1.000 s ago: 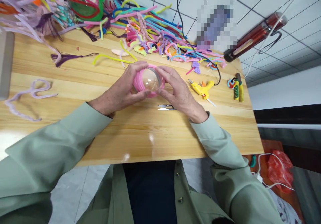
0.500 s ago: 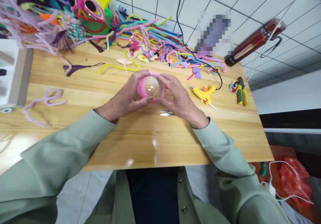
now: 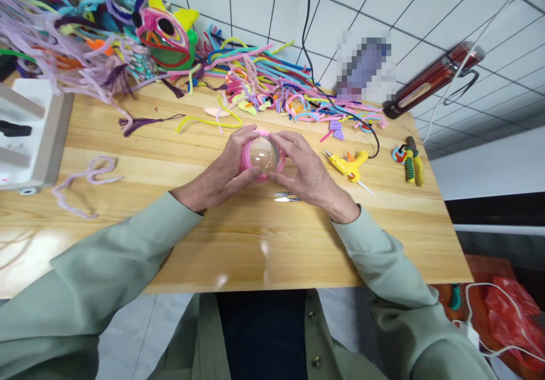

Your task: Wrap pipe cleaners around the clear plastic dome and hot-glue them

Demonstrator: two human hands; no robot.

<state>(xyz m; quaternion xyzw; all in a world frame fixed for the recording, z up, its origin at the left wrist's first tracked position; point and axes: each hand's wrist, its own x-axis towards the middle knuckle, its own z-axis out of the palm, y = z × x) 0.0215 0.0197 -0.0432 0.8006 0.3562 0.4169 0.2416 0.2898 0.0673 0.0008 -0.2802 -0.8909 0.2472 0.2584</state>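
Note:
Between my two hands is a clear plastic ball with fuzzy pink pipe cleaner wound around its rim. My left hand curves around its left side, thumb at the lower edge and fingers over the top. From the right, my right hand closes on the other side with fingertips on the upper rim and thumb low. The ball is just above or on the wooden table; its underside is hidden. Small scissors lie partly under my right hand.
A yellow glue gun and green-yellow pliers lie on the right, near a red thermos. Pipe cleaners heap along the wall. At left are a lilac pipe cleaner and a white-grey device.
The whole view has shifted slightly, moving the scene right and down. The ball seems turned a little between my hands, which keep their hold on it.

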